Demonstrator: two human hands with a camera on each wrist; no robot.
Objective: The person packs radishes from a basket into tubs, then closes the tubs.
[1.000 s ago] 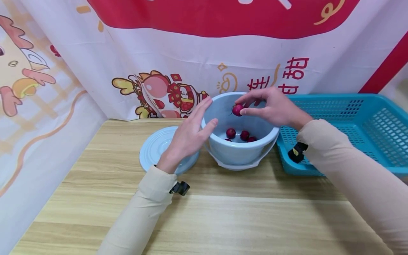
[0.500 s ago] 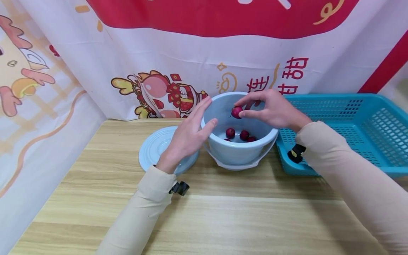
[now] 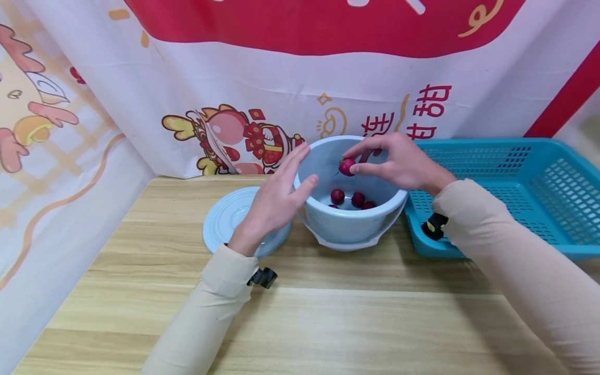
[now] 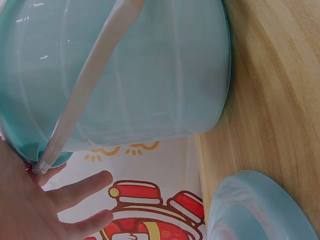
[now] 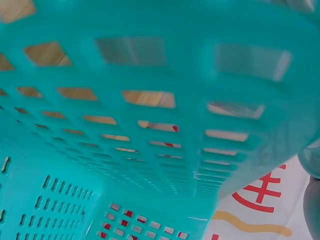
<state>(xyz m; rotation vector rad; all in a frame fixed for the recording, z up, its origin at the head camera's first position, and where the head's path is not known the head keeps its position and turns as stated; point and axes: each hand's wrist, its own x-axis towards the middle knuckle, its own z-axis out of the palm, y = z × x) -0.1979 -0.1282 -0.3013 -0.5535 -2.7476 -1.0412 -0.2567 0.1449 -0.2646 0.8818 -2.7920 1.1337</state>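
Observation:
In the head view, my right hand [image 3: 403, 162] pinches a small red radish [image 3: 346, 166] with a thin root between thumb and fingers, over the mouth of a pale blue bucket [image 3: 349, 226]. Several more radishes [image 3: 337, 196] lie on the bucket's bottom. My left hand [image 3: 281, 192] rests at the bucket's left rim, fingers extended. From the left wrist view, that hand [image 4: 35, 210] shows spread fingers beside the bucket wall [image 4: 150, 70] and its lowered handle [image 4: 90, 75]. The radish is outside the right wrist view, which a perforated turquoise basket [image 5: 185, 170] fills.
A round blue lid [image 3: 229, 213] lies left of the bucket, partly under my left forearm. The turquoise basket [image 3: 497, 143] stands close on the right, with my right forearm across it. A printed cloth [image 3: 281, 73] hangs behind the wooden table [image 3: 328, 333].
My right hand has sunk slightly with the radish inside the bucket mouth. The left hand stays at the rim, and the whole view has drifted a little.

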